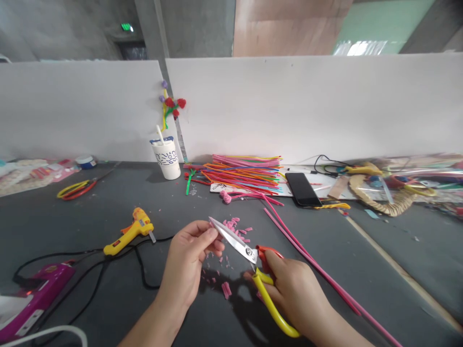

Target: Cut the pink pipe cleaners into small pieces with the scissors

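My right hand (292, 289) grips a pair of scissors (249, 258) with yellow and red handles; the blades point up-left and look closed. My left hand (191, 262) is pinched at the blade tips, and what its fingers hold is too small to make out. Several short pink cut pieces (235, 226) lie scattered on the dark table (108, 299) just beyond and below the hands. Two long pink pipe cleaners (307, 255) run diagonally past my right hand.
A yellow glue gun (128, 232) with a black cord lies at left, a pink device (32, 296) at lower left. Behind are a bundle of coloured pipe cleaners (246, 173), a white cup (166, 158), a black phone (303, 189), a second pair of scissors (77, 188) and craft clutter (394, 190) at right.
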The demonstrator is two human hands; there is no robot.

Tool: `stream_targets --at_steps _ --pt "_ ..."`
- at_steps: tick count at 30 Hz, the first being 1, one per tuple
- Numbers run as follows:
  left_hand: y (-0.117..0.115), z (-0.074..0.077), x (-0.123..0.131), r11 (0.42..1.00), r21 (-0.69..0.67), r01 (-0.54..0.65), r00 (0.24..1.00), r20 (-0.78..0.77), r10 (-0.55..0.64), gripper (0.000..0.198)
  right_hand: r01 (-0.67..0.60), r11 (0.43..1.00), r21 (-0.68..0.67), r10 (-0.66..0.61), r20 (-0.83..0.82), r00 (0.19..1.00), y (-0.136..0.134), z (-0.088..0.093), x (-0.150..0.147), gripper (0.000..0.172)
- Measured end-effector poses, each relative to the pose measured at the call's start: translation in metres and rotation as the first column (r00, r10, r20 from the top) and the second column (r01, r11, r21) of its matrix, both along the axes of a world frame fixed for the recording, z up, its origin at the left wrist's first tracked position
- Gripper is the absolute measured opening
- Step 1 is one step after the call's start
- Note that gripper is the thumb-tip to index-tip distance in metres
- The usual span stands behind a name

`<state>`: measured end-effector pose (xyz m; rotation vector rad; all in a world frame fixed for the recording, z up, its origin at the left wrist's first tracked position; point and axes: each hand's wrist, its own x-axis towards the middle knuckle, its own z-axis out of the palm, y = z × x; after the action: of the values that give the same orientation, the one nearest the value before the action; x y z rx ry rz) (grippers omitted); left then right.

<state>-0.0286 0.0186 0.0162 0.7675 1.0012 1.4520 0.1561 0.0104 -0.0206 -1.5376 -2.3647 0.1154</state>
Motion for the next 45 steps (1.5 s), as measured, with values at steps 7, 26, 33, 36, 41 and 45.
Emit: stream_targets --at_steps 7,26,33,36,41,45 --pt "-0.002 0.001 0.007 0.957 -0.101 0.27 0.962 0.006 -0.271 0.007 -0.047 0.909 -0.415 -0.193 -0.519 0.833 0.001 0.015 -0.007 0.026" --pt "-0.015 -0.012 0.03 0.856 -0.152 0.494 0.78 -0.358 -0.513 0.005 -0.264 0.734 -0.625 -0.415 -0.721 0.555 -0.002 0.032 -0.008 0.007" --pt "-0.014 -0.007 0.023 0.892 -0.016 0.452 0.607 -0.727 -0.321 0.021 -0.253 0.765 -0.592 -0.343 -0.707 0.618 -0.001 0.032 -0.007 0.01" --pt "-0.011 -0.007 0.017 0.916 -0.064 0.396 0.565 -0.769 -0.298 0.033 -0.279 0.739 -0.613 -0.368 -0.715 0.594 0.001 0.031 -0.005 0.007" --pt "-0.008 -0.007 0.017 0.903 -0.146 0.405 0.579 -0.723 -0.377 0.015 -0.284 0.733 -0.618 -0.387 -0.723 0.573 0.004 0.03 -0.002 0.004" --pt "-0.013 -0.009 0.026 0.883 -0.173 0.436 0.71 -0.537 -0.455 0.011 -0.25 0.759 -0.601 -0.38 -0.721 0.579 0.002 0.031 -0.006 0.008"
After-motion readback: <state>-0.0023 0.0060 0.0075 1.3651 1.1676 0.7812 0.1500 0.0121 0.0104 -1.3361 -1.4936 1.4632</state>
